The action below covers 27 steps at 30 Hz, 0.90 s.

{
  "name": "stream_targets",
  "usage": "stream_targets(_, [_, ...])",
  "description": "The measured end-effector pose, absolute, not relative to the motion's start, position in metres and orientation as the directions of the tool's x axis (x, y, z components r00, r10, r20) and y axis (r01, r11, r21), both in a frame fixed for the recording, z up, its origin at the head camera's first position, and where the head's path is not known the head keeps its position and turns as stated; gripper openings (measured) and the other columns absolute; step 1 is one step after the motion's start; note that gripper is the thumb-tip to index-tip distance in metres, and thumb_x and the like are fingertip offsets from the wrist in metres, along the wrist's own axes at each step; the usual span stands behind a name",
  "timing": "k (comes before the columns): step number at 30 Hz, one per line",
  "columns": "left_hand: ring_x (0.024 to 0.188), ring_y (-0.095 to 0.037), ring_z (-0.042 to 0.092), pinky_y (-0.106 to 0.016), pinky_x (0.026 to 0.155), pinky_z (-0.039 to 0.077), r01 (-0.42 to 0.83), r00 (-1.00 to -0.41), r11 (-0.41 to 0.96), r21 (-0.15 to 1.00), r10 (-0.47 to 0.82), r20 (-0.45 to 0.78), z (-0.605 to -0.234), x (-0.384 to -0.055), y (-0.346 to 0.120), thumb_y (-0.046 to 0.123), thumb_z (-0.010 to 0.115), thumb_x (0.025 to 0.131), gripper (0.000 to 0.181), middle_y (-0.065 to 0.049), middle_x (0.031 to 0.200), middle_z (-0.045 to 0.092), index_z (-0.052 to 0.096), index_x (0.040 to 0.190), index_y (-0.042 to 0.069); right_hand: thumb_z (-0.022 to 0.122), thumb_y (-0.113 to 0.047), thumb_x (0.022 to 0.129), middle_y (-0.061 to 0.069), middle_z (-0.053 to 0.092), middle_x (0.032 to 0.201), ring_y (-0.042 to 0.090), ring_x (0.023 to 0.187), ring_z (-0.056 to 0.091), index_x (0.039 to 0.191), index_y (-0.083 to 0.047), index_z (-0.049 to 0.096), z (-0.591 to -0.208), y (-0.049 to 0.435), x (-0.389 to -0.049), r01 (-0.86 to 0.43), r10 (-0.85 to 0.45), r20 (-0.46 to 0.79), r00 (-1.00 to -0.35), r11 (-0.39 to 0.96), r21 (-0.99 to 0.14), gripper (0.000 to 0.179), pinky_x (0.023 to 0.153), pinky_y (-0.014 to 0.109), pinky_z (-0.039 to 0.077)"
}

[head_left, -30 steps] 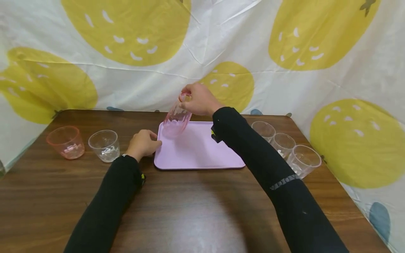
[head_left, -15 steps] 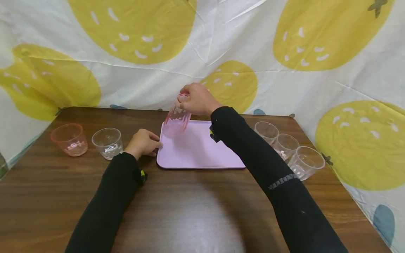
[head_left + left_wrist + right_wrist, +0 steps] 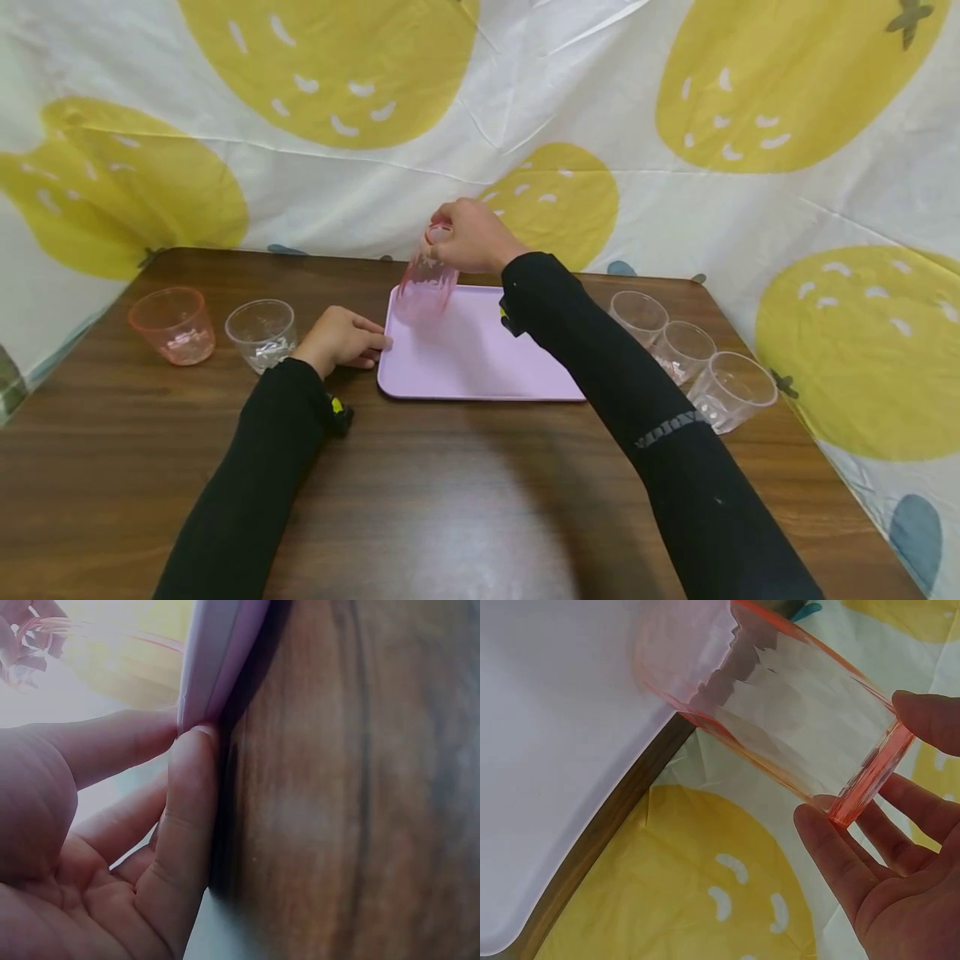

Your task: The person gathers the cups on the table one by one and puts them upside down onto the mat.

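My right hand (image 3: 476, 237) grips a clear pink tumbler (image 3: 426, 287) by its base, with the thumb and fingers around the bottom end. In the right wrist view the tumbler (image 3: 780, 712) is tilted mouth-down, its rim right at the surface of the lilac tray (image 3: 555, 765). That rim lies over the far left corner of the tray (image 3: 487, 358) in the head view. At the tray's left edge, my left hand (image 3: 345, 337) pinches the rim. The left wrist view has its thumb and a finger on either side of the tray edge (image 3: 214, 667).
Left of the tray stand a pink tumbler (image 3: 176, 329) and a clear tumbler (image 3: 262, 337). Several clear tumblers, the nearest one (image 3: 731, 387) included, stand close together on the right, partly behind my right sleeve. A fruit-print cloth (image 3: 360, 200) hangs behind the wooden table (image 3: 450, 483).
The head view has shifted slightly, moving the scene to the right. The held tumbler leans a little less over the tray corner. Both hands keep their holds.
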State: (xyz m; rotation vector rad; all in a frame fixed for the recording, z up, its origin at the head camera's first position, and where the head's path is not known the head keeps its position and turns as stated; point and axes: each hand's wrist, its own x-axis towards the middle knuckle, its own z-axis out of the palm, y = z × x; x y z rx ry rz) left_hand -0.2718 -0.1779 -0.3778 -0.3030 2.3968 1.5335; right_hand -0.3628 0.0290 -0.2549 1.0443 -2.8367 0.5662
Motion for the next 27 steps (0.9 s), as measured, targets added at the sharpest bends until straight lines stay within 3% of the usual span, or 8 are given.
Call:
stream_targets(15, [0.062, -0.005, 0.068, -0.02, 0.061, 0.058, -0.335, -0.936, 0.292, 0.896, 0.003, -0.351, -0.387, -0.274, -0.178, 0.013, 0.078, 0.089, 0.044, 0.001, 0.072, 0.073, 0.066, 0.125, -0.008, 0.07, -0.03, 0.089, 0.01, 0.07, 0.114, 0.022, 0.1, 0.058, 0.124, -0.002, 0.068, -0.253, 0.027, -0.366, -0.649, -0.627, 0.171, -0.76, 0.717, -0.256, 0.045, 0.088, 0.033, 0.048])
stream_targets(27, [0.066, -0.006, 0.068, -0.021, 0.063, 0.059, -0.342, -0.934, 0.298, 0.891, -0.002, -0.358, -0.387, -0.275, -0.175, 0.015, 0.08, 0.087, 0.044, 0.001, 0.074, 0.072, 0.068, 0.124, -0.007, 0.068, -0.032, 0.089, 0.011, 0.07, 0.12, 0.025, 0.109, 0.062, 0.125, -0.002, 0.068, -0.251, 0.024, -0.364, -0.665, -0.645, 0.162, -0.747, 0.715, -0.217, 0.046, 0.099, 0.036, 0.05])
